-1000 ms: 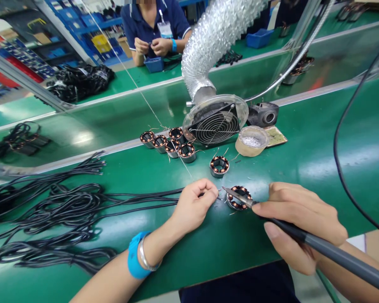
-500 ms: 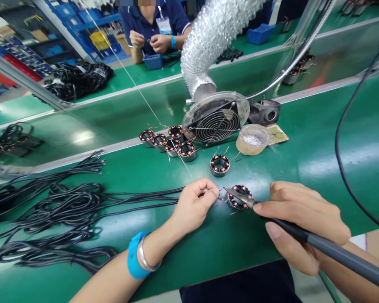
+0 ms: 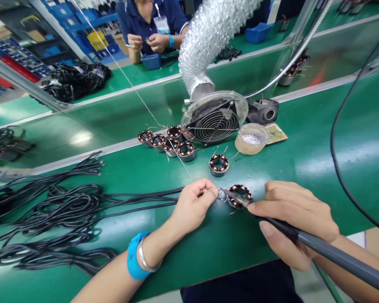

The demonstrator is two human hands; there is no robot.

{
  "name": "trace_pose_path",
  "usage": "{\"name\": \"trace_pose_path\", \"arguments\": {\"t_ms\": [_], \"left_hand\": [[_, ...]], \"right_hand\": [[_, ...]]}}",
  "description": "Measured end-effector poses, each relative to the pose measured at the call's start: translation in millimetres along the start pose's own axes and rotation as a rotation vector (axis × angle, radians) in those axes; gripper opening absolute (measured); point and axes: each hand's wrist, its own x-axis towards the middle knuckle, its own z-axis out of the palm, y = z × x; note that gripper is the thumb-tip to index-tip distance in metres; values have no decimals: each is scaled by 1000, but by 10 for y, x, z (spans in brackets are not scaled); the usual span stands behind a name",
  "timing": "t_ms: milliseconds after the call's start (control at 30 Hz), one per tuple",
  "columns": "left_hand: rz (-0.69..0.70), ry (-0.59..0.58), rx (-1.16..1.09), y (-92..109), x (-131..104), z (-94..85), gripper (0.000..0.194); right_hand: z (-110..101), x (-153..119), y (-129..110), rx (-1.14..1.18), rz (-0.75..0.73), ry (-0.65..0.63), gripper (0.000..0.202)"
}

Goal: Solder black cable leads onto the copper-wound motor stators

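Observation:
My left hand (image 3: 196, 204) pinches the end of a black cable (image 3: 151, 197), just left of a round copper-wound coil ring (image 3: 240, 196). In my right hand (image 3: 293, 223) is a soldering iron (image 3: 328, 254), its tip pointing left across the ring to the wire ends by my left fingertips. A thin wisp of smoke seems to hang at the tip. Another coil ring (image 3: 219, 165) stands behind, with thin wires sticking up. Several more rings (image 3: 185, 150) sit grouped further back to the left.
Behind the rings stand a round fan (image 3: 214, 122) with a silver duct (image 3: 202, 50), a solder cup (image 3: 252, 139) and an iron holder (image 3: 263, 111). Bundled black cables (image 3: 60, 206) cover the left. A person (image 3: 151, 25) works across the bench. A black cord (image 3: 334, 155) hangs right.
My right hand and the soldering iron have moved slightly left, bringing the tip to the wire ends. A faint wisp of smoke now shows there. My left hand has barely moved.

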Motion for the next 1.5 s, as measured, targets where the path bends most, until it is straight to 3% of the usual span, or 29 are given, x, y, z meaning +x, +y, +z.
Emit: {"name": "trace_pose_path", "arguments": {"t_ms": [700,1033,1167,1267,1500], "left_hand": [[-1,-2,4,-22,3,-10,20],[-8,-37,-35,-17,-12,-8,21],[44,-127,-73,-38,-9,-28,23],[78,-191,-66,-60,-17,-65,27],[88,-236,80,47,-64,-156,26]], "right_hand": [[-13,-12,31,11,-9,70,30],[33,-56,164,3,-13,164,49],[178,7,198,-34,171,10,40],[267,69,203,21,163,-102,31],[265,51,195,9,151,-67,28]]}}
